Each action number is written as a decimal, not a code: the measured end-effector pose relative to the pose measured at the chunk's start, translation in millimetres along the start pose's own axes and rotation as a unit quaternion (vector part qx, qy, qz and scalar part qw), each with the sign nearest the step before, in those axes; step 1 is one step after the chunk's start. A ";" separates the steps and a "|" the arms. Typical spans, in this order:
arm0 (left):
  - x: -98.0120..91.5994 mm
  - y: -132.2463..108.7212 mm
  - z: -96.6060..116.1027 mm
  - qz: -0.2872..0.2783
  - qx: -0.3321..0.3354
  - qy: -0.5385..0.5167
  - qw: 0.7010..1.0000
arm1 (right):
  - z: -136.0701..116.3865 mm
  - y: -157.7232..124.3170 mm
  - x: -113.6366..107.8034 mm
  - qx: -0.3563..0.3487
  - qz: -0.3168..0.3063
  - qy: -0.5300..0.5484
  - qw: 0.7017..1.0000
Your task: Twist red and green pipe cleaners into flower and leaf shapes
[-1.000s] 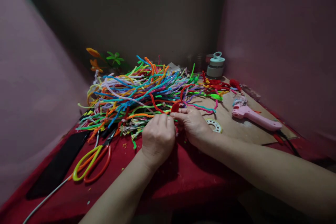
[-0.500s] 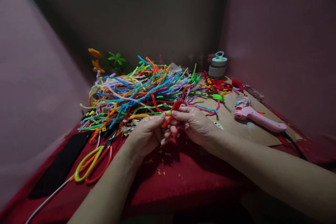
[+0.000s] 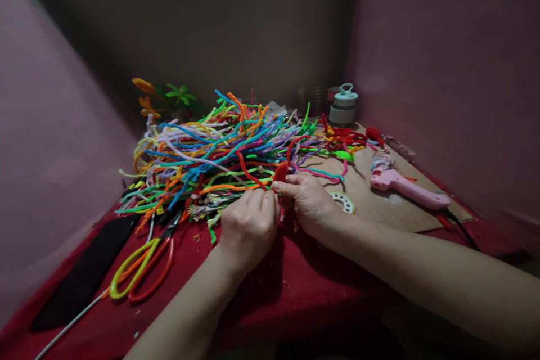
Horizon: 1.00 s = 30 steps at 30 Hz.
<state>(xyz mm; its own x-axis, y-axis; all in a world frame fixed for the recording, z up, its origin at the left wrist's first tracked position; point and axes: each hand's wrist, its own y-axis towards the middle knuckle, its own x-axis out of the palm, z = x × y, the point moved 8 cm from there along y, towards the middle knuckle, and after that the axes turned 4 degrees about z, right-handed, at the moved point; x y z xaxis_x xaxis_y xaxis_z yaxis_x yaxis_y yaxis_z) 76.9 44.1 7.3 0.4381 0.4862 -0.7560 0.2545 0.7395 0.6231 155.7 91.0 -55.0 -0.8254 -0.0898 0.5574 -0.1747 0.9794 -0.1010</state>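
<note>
Between my hands is a red pipe cleaner piece [image 3: 280, 171], bent into a small petal-like shape that stands up above the fingers. My right hand [image 3: 310, 199] pinches it with thumb and forefinger. My left hand [image 3: 251, 216] is curled, its back turned up, with the fingers closed around the lower end, which is hidden. Both hands meet just in front of a large heap of coloured pipe cleaners [image 3: 211, 152]. Scissors [image 3: 141, 267] with one yellow and one red handle lie to the left of my left forearm.
A pink glue gun [image 3: 411, 188] with a black cord rests on a brown board [image 3: 379, 208] at right. Behind stands a mint-lidded jar [image 3: 343, 106]. A pale ring-shaped piece [image 3: 342, 202] lies beside my right wrist. A black flat item [image 3: 86, 273] and white cable [image 3: 71, 329] are at left.
My left hand has rolled over, from palm partly showing to knuckles up, closing on the red piece's lower end. My right hand keeps its pinch. The whole view has shifted slightly.
</note>
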 end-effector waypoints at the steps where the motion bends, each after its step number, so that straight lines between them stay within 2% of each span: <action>1: 1.8 -0.9 3.6 0.000 0.018 0.035 0.999 | -0.3 0.0 -0.5 -0.003 0.005 0.001 1.000; 3: 5.4 -0.6 1.5 -0.013 0.002 0.022 1.000 | -1.1 0.2 -1.3 -0.007 0.012 -0.002 1.000; 5: 10.1 0.9 -10.1 -0.045 -0.074 -0.079 0.993 | -2.1 1.1 -1.0 -0.007 0.006 -0.008 1.000; 6: 14.2 0.7 -16.7 -0.069 -0.123 -0.147 0.979 | -3.0 1.8 -0.6 -0.008 0.000 -0.009 1.000; 7: 19.2 -0.7 -22.2 -0.098 -0.173 -0.217 0.956 | -4.1 2.6 0.3 -0.009 -0.011 -0.009 1.000; 9: 29.1 -6.0 -28.3 -0.152 -0.262 -0.343 0.889 | -7.5 4.3 2.4 -0.014 -0.037 -0.003 0.999; 11: 35.8 -11.7 -28.3 -0.187 -0.321 -0.443 0.816 | -13.1 5.7 3.2 -0.027 -0.053 -0.006 0.998; 13: 39.5 -16.1 -26.4 -0.206 -0.358 -0.510 0.755 | -20.5 6.3 3.3 -0.053 -0.055 -0.029 0.997; 14: 40.8 -17.7 -25.7 -0.211 -0.371 -0.530 0.733 | -23.6 6.3 2.7 -0.064 -0.048 -0.042 0.996; 16: 42.0 -19.9 -26.5 -0.204 -0.396 -0.549 0.707 | -26.6 6.2 1.1 -0.072 -0.028 -0.050 0.996; 18: 41.3 -20.5 -29.9 -0.177 -0.417 -0.542 0.708 | -26.1 6.7 -1.4 -0.067 -0.005 -0.031 0.997; 19: 39.8 -20.0 -31.9 -0.159 -0.420 -0.525 0.723 | -25.0 7.2 -2.5 -0.064 0.004 -0.016 0.998; 22: 30.7 -14.2 -34.9 -0.110 -0.386 -0.438 0.805 | -22.2 10.1 -4.7 -0.062 0.013 0.021 0.998; 24: 28.0 -11.5 -33.1 -0.100 -0.363 -0.406 0.832 | -20.3 12.2 -3.6 -0.060 -0.003 0.040 0.997; 25: 29.3 -11.8 -32.2 -0.105 -0.365 -0.414 0.827 | -19.0 12.7 -1.4 -0.056 -0.021 0.045 0.997; 26: 32.0 -13.1 -31.4 -0.116 -0.376 -0.435 0.810 | -16.9 12.7 1.7 -0.046 -0.044 0.048 0.997; 28: 37.8 -16.0 -29.9 -0.136 -0.404 -0.486 0.763 | -11.8 11.2 8.3 -0.021 -0.086 0.042 0.995; 29: 39.4 -16.6 -29.7 -0.141 -0.413 -0.503 0.746 | -10.0 10.2 10.0 -0.013 -0.094 0.036 0.995; 30: 39.8 -16.3 -30.0 -0.144 -0.416 -0.507 0.741 | -8.9 9.5 10.3 -0.008 -0.092 0.031 0.995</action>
<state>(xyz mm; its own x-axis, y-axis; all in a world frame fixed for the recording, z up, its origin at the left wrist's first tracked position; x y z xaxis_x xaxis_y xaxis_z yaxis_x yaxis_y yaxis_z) 64.3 65.4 -38.9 0.9988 -0.0359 -0.0320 0.0291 0.9810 -0.1920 150.3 100.9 -42.9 -0.7457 -0.2571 0.6147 -0.3112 0.9501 0.0198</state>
